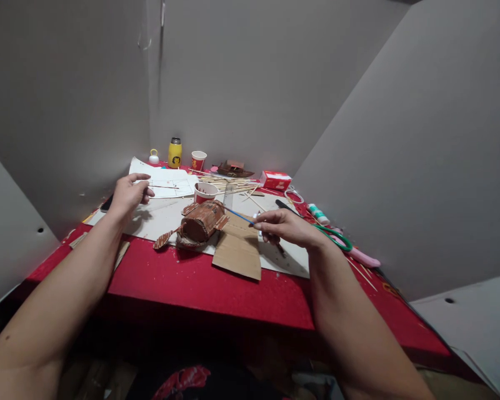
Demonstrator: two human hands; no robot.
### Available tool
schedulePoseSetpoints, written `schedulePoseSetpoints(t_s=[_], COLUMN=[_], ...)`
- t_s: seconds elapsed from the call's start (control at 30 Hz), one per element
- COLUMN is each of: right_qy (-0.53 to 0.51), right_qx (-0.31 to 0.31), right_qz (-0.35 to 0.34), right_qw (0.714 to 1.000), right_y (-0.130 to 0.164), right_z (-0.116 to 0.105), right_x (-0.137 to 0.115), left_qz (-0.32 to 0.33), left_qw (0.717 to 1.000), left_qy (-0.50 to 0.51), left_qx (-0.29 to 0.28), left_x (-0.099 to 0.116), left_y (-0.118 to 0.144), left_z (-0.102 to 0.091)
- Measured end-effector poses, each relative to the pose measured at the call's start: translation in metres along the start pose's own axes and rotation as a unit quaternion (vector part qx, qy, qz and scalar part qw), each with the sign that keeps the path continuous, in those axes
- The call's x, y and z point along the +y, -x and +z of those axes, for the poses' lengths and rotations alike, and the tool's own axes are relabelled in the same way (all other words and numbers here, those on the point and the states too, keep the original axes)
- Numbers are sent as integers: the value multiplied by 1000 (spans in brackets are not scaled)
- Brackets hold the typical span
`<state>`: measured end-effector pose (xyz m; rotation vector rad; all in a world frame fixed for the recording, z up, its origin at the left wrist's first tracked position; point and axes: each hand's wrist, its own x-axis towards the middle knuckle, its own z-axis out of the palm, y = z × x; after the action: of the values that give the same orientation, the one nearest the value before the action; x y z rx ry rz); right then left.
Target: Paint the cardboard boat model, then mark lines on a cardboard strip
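Pinched in my left hand is a thin reddish-brown stick, held out over a white sheet with drawn lines. My right hand is closed on a thin blue paintbrush, its dark tip pointing left above a piece of brown cardboard. Between the hands a brown-painted model with a round barrel-like body and small fins lies on its side. Just behind it stands a paper cup with brown stains inside.
Light wooden sticks lie in a pile at the back. Behind them are a yellow bottle, another paper cup, a small model boat and a red box. Green-handled scissors lie at right. Grey walls surround the red-covered table.
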<state>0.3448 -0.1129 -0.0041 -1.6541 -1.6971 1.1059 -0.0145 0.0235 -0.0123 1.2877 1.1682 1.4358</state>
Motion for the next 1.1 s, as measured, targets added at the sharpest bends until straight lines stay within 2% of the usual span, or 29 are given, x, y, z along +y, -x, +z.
schedulePoseSetpoints(t_s=[0.2,0.43,0.67,0.83,0.97,1.1], right_qy=[-1,-14,-11,-12,-8,-11], right_qx=[-14,14,-7,8,-15,-10], right_qz=[-4,-29,-31,-37,-34,-36], right_qw=[1000,999,999,999,999,999], right_y=[2,2,2,4,5,5], right_z=[0,-3,-1,-3,-2,-2], right_x=[-1,2,0,0,-2,-3], left_qz=[-6,-2,-1,-4,-6,-2], left_qw=[1000,1000,1000,1000,1000,1000], left_qy=[-4,3,8,9,10,7], left_qx=[3,5,-1,-6,-8,-3], left_x=[1,0,-2,-1,-1,-2], left_y=[1,0,0,-1,0,-1], left_z=[0,-1,-1,-1,-1,-1])
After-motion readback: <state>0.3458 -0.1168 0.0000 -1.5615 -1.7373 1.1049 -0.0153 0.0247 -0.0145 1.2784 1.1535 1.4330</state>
